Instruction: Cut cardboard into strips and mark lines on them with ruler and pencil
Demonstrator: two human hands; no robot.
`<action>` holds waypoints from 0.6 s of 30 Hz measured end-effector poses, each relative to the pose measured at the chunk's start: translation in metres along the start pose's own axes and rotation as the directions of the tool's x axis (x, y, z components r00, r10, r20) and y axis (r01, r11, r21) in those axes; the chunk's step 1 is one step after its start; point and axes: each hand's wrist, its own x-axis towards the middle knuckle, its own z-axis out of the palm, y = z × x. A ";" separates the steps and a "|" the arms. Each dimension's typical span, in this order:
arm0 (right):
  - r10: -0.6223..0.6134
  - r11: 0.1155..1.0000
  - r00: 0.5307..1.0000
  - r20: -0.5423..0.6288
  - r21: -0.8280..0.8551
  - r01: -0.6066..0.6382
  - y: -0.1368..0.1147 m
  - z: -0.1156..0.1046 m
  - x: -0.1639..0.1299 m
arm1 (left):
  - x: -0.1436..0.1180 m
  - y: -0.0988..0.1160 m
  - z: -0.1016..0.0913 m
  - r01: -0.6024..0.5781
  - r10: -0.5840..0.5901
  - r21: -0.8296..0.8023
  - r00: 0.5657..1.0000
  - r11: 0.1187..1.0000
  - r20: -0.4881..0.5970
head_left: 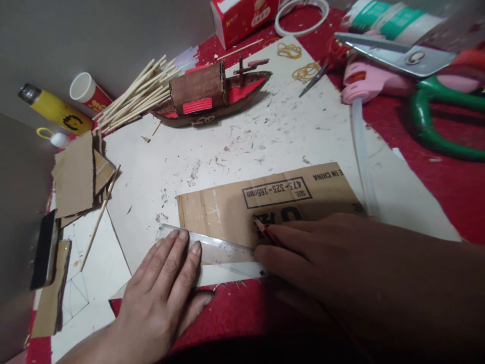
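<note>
Left hand (161, 290) lies flat, palm down, fingers spread and extended, pressing on a clear plastic ruler (212, 248). It grips nothing; the fingertips rest on the ruler's left portion.

Right hand (303, 253) is curled closed around a red pencil (265, 230), held between thumb and fingers. The pencil tip touches a flat brown cardboard piece with black printed lettering (242, 205), right at the ruler's upper edge.

The cardboard piece lies on a white, scuffed paper sheet (227, 146), near the person and centre of view. The ruler runs along the cardboard's lower edge, slightly tilted, overlapping it.

Surroundings: the white sheet sits on a red cloth (435, 182). Beyond the cardboard stands a small brown-and-red model boat of cardboard (212, 96), with a bundle of thin wooden skewers (136, 96) touching its left end. Left of the sheet: a stack of torn brown cardboard scraps (78, 174), a single skewer (99, 217) leaning across them, a yellow lighter (56, 108), and a small red-and-white paper cup (89, 92). Top right: green-handled scissors (435, 91) with steel blades, a pink glue gun (373, 81) with a translucent glue stick (361, 151) trailing toward the cardboard, tan rubber bands (299, 60), a white tape ring (301, 15), and a red carton (242, 17).
</note>
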 end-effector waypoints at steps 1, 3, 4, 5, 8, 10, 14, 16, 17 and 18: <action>0.002 1.000 1.000 0.006 0.024 -0.002 0.000 0.000 0.000 | 0.000 0.000 0.000 0.001 -0.001 -0.006 1.000 1.000 -0.001; 0.000 0.997 1.000 0.017 0.076 -0.001 0.001 -0.001 0.001 | -0.001 0.000 0.000 0.005 -0.005 -0.017 1.000 1.000 0.001; 0.007 0.997 1.000 0.011 0.075 -0.008 0.001 -0.001 0.002 | -0.001 0.001 0.000 0.006 -0.006 -0.019 1.000 1.000 0.003; 0.011 0.997 1.000 -0.002 0.071 -0.011 0.001 -0.001 0.002 | -0.001 0.001 0.000 0.010 -0.009 -0.020 1.000 1.000 0.009; 0.017 0.997 0.999 -0.032 0.078 -0.014 0.002 0.001 0.004 | -0.001 0.000 0.000 0.018 -0.018 -0.024 0.999 1.000 0.031; 0.015 0.996 0.999 -0.034 0.092 -0.011 0.003 0.002 0.004 | -0.001 -0.001 0.001 0.018 -0.017 -0.022 0.999 1.000 0.047; 0.012 0.996 1.000 -0.027 0.090 -0.009 0.002 0.002 0.002 | -0.001 -0.002 0.002 0.018 -0.017 -0.016 0.997 1.000 0.070; 0.009 0.997 1.000 -0.026 0.083 -0.007 0.002 0.001 0.002 | -0.001 -0.003 0.002 0.013 -0.012 -0.013 0.997 1.000 0.079; 0.012 0.996 1.000 -0.009 0.086 -0.012 0.002 0.001 0.002 | -0.001 -0.003 0.002 0.009 -0.009 -0.010 0.997 1.000 0.083; 0.017 0.995 1.000 0.011 0.094 -0.018 0.002 0.000 0.002 | -0.001 -0.003 0.002 0.006 -0.005 -0.008 0.996 1.000 0.086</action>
